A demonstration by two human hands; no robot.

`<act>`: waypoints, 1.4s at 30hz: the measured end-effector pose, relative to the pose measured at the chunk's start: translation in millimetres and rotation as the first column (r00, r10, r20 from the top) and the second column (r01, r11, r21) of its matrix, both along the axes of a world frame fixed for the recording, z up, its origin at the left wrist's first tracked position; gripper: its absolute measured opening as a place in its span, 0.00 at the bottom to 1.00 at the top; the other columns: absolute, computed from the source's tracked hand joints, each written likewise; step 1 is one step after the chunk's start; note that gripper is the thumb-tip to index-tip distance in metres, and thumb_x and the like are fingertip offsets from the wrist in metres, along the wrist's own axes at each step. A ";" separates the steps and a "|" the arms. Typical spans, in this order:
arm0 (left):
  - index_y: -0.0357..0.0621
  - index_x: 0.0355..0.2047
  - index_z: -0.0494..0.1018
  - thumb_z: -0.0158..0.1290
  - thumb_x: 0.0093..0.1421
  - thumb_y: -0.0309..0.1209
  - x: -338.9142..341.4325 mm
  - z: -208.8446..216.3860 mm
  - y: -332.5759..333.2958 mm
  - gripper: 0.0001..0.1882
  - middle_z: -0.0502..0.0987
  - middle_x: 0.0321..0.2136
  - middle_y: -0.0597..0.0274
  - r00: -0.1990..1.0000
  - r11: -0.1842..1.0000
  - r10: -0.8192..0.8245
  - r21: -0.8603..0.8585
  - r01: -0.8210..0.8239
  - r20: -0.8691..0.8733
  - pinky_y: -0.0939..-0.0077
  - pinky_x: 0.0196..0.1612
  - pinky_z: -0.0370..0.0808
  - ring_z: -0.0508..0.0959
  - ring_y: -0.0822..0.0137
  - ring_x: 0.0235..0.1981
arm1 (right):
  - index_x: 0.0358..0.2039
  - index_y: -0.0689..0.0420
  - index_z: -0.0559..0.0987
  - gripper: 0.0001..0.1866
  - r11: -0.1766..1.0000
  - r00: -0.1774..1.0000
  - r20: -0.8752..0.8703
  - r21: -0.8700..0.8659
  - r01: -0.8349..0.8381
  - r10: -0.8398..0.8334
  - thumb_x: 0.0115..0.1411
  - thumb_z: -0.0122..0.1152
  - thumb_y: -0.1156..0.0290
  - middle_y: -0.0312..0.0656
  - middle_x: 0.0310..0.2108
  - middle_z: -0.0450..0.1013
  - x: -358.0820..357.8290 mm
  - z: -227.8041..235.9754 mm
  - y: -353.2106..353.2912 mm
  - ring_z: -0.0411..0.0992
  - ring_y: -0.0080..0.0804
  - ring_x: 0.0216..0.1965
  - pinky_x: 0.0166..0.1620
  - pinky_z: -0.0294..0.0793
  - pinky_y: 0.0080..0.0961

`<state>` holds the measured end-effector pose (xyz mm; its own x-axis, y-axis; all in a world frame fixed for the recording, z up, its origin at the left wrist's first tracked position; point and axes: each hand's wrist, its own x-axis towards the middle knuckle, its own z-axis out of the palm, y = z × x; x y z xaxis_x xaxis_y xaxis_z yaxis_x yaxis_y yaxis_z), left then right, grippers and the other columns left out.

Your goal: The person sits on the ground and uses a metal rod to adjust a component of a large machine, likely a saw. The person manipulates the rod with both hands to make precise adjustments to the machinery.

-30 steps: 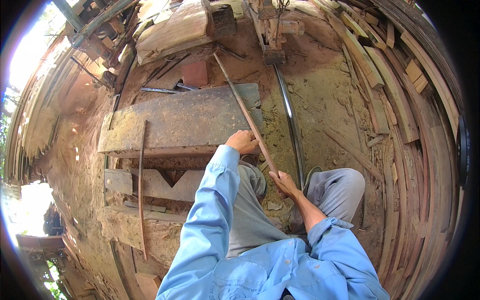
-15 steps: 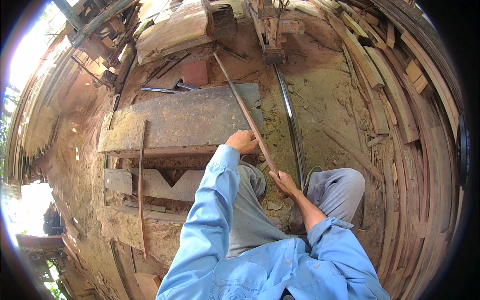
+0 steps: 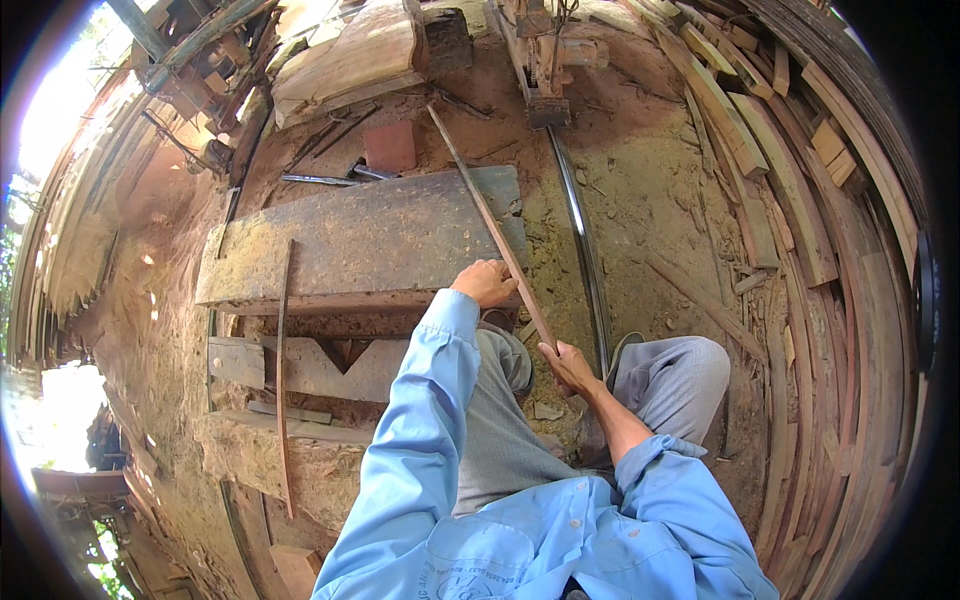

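Observation:
A long thin wooden strip slants across the right end of a thick grey-brown wooden beam, its far tip reaching past the beam. My right hand is wrapped round the near end of the strip, by my knee. At the beam's near edge my left hand is closed against the strip, its fingertips mostly hidden. A second thin strip lies across the beam's left part and bridges the gap toward me.
Behind the beam lie a hammer and a reddish block. A shiny metal rail runs along the right side up to a machine. Stacked planks line the right. A notched board sits nearer me, and a broad slab lies far off.

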<state>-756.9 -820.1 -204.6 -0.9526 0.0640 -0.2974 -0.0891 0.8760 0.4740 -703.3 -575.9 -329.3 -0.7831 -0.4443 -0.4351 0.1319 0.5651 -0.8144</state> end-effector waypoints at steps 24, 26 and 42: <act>0.37 0.42 0.77 0.50 0.57 0.47 0.4 0.0 -1.0 0.24 0.78 0.40 0.41 1.000 1.000 0.003 -0.004 -0.003 0.012 0.57 0.49 0.73 0.77 0.44 0.44 | 0.31 0.62 0.72 0.25 1.000 1.000 -0.009 -0.004 -0.008 0.008 0.64 0.49 0.48 0.44 0.15 0.70 0.0 1.5 -0.4 0.71 0.34 0.15 0.20 0.70 0.33; 0.37 0.41 0.77 0.50 0.57 0.47 0.3 2.3 0.9 0.24 0.78 0.40 0.41 1.000 1.000 0.006 -0.008 -0.006 0.016 0.57 0.49 0.73 0.77 0.44 0.44 | 0.31 0.62 0.72 0.25 1.000 1.000 -0.019 -0.007 -0.011 0.011 0.64 0.49 0.48 0.44 0.16 0.70 -0.4 0.2 0.2 0.71 0.34 0.15 0.20 0.70 0.33; 0.39 0.40 0.77 0.51 0.56 0.46 -2.1 -6.6 -3.3 0.22 0.78 0.38 0.42 1.000 1.000 0.007 -0.013 -0.007 -0.020 0.57 0.48 0.73 0.77 0.45 0.43 | 0.26 0.65 0.73 0.28 0.982 0.969 -0.164 -0.064 0.177 -0.185 0.62 0.51 0.47 0.47 0.17 0.67 -4.3 1.8 -4.3 0.64 0.34 0.20 0.26 0.64 0.36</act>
<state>-759.0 -823.4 -211.2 -0.9589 0.0532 -0.2787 -0.0861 0.8814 0.4645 -707.6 -580.3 -327.4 -0.9127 -0.3055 -0.2713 0.0868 0.5039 -0.8594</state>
